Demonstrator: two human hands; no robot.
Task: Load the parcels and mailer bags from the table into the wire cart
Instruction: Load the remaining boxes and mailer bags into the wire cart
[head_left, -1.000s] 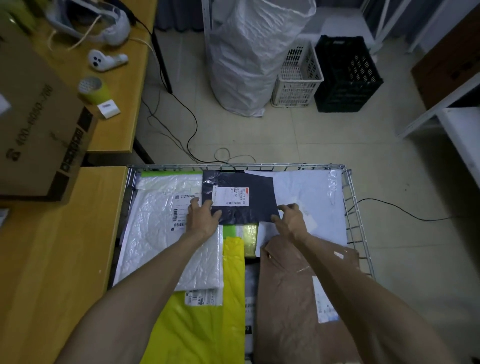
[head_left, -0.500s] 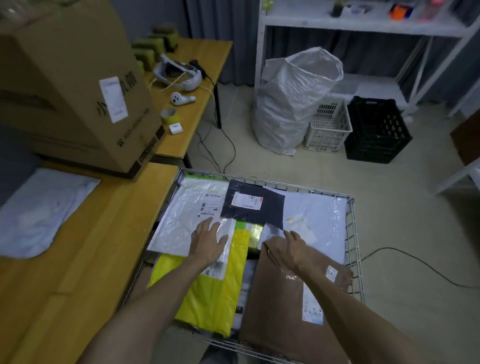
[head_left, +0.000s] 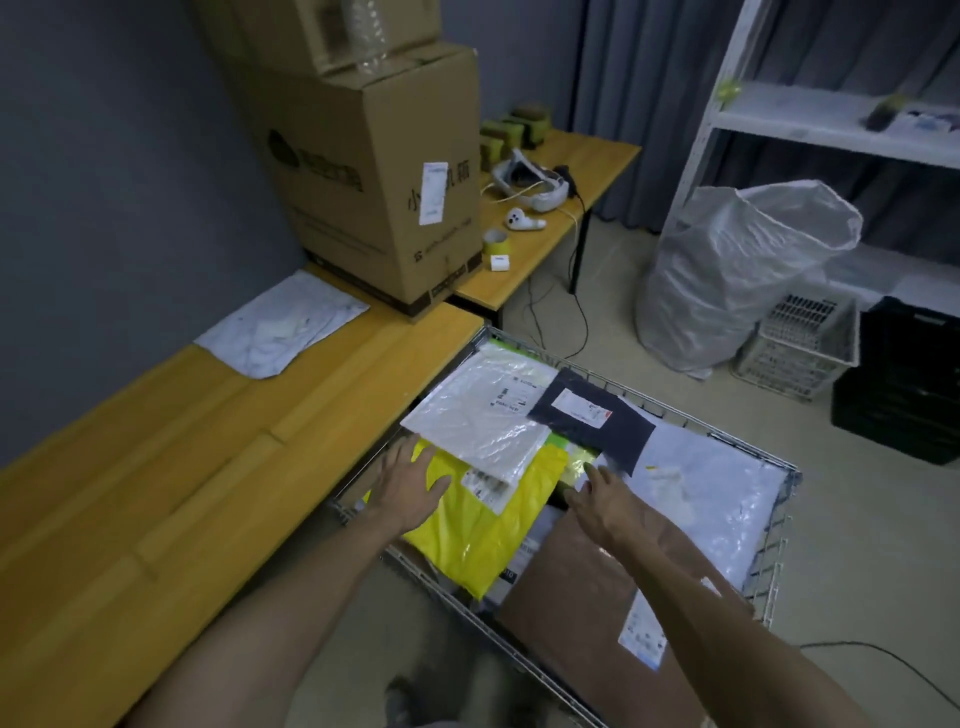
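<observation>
Both grips are wide and hold nothing. The left grip (head_left: 410, 488) spreads its fingers over the left edge of the yellow mailer bag (head_left: 483, 540), and the right grip (head_left: 608, 501) reaches with straight fingers above the brown parcel (head_left: 582, 597). Both items lie in the wire cart (head_left: 774, 566), alongside a dark mailer (head_left: 597, 421). One white mailer bag (head_left: 280, 327) lies on the counter (head_left: 182, 467), just beside a cardboard box (head_left: 374, 182).

Wood table (head_left: 182, 493) on my L: white mailer bag (head_left: 283, 327) flat by wall, big cardboard box (head_left: 374, 176) at far end, smaller box (head_left: 322, 31) on top. 2nd table (head_left: 597, 156) beyond: headset (head_left: 530, 182), controller (head_left: 524, 221), tape roll (head_left: 496, 241). Wire cart (head_left: 774, 571) alongside: clear mailer (head_left: 483, 415), dark mailer (head_left: 597, 421), yellow mailer (head_left: 483, 530), brown parcel (head_left: 587, 597) overlapping. Floor (head_left: 857, 519): white sack (head_left: 737, 270), white basket (head_left: 800, 348), black crate (head_left: 904, 379).
</observation>
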